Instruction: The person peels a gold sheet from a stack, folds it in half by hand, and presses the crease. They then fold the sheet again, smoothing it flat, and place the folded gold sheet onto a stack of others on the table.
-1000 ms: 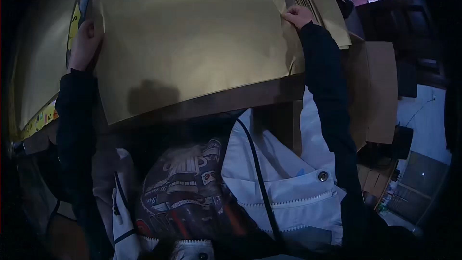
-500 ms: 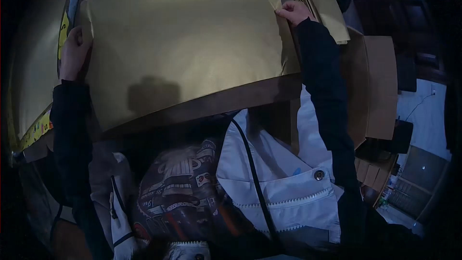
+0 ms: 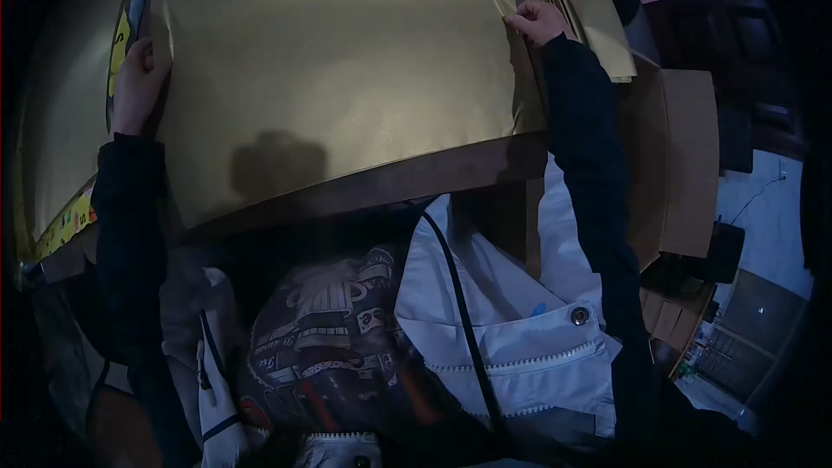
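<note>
A large sheet of brown kraft paper [image 3: 338, 61] lies over the table in front of me, with creased side edges. At its left edge is my left hand [image 3: 142, 80], fingers curled closed against the paper border. My right hand [image 3: 539, 22] pinches the right edge between thumb and fingers, where a narrow strip of the paper is folded up. Close beyond the right hand lies a stack of folded kraft paper [image 3: 594, 22]. The shadow of a head falls on the sheet's lower part.
More brown paper [image 3: 65, 95] lies at the far left beside a yellow printed strip [image 3: 65, 230]. An open cardboard box [image 3: 689, 160] stands to the right. The dark wooden table edge [image 3: 390, 180] runs in front of my white jacket [image 3: 520, 364].
Along the right edge, the upper fold of the paper stands out more than before. Both hands keep their hold, and the whole view has shifted slightly.
</note>
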### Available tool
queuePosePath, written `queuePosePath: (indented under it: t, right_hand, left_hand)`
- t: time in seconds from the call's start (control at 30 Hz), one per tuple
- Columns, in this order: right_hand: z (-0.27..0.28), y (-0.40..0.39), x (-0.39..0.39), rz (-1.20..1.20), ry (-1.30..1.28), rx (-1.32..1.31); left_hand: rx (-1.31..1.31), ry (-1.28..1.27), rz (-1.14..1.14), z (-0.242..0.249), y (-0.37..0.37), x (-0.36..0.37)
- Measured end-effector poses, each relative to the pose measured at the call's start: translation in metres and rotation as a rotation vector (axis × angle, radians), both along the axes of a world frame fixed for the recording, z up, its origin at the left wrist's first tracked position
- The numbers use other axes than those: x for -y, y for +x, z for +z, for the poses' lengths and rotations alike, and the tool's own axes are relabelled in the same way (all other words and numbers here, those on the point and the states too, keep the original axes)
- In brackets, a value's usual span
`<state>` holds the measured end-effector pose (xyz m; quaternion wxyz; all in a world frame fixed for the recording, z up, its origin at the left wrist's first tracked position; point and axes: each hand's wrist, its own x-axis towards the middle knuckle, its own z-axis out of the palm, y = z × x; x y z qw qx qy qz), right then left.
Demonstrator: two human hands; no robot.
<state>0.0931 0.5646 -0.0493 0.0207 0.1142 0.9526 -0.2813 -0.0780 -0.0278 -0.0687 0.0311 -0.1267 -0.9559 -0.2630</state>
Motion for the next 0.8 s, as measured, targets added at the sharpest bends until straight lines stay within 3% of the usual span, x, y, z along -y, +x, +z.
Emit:
queuePosePath:
  t: [0.13,0.23,0.27,0.37,0.4,0.5,0.53,0.7,0.8]
  right_hand:
    - [0.006,0.0,0.003,-0.069,0.043,0.07]
    - [0.01,0.003,0.006,-0.059,-0.011,0.077]
    - [0.012,0.003,0.006,-0.069,0.012,0.06]
    - [0.013,0.003,0.01,-0.07,0.046,0.048]
    - [0.01,0.002,0.007,-0.083,0.016,0.047]
    - [0.003,0.002,-0.006,-0.024,-0.053,0.017]
    - [0.007,0.003,-0.002,-0.061,-0.061,0.047]
    - [-0.008,0.0,-0.018,-0.043,-0.076,0.019]
    - [-0.01,-0.001,-0.024,-0.065,-0.051,0.051]
  left_hand:
    - [0.025,0.103,-0.048,-0.003,-0.004,0.002]
    - [0.033,-0.023,-0.004,0.003,0.0,-0.003]
    - [0.082,0.074,-0.013,-0.005,-0.005,0.002]
    - [0.061,0.053,0.018,0.014,0.012,-0.013]
    - [-0.04,-0.056,0.009,0.006,0.005,-0.006]
    - [0.018,0.01,0.043,0.01,0.009,-0.012]
    - [-0.099,-0.002,0.02,0.013,0.016,-0.015]
    - [-0.045,-0.05,0.013,0.019,0.018,-0.016]
    - [-0.015,0.089,-0.031,0.015,0.02,-0.016]
